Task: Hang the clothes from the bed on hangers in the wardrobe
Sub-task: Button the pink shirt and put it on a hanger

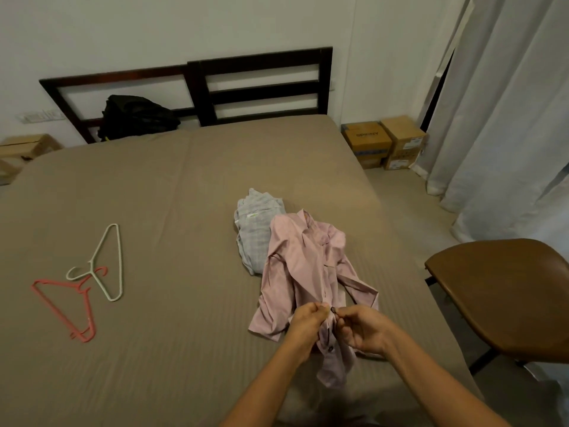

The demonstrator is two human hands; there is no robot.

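Currently the left hand (308, 322) and right hand (363, 331) both pinch the front placket of the pink shirt (304, 260) lying on the bed (154, 195) near its edge; judged risk: a hard tug strains the button (333, 309) or drags the garment floorward.

Only the arms and hands of the person show. The left forearm (271, 383) and the right forearm (431, 386) are bare along their whole visible length, slim and tapering to narrow wrists. The left hand (308, 322) and the right hand (366, 329) are bare as well.
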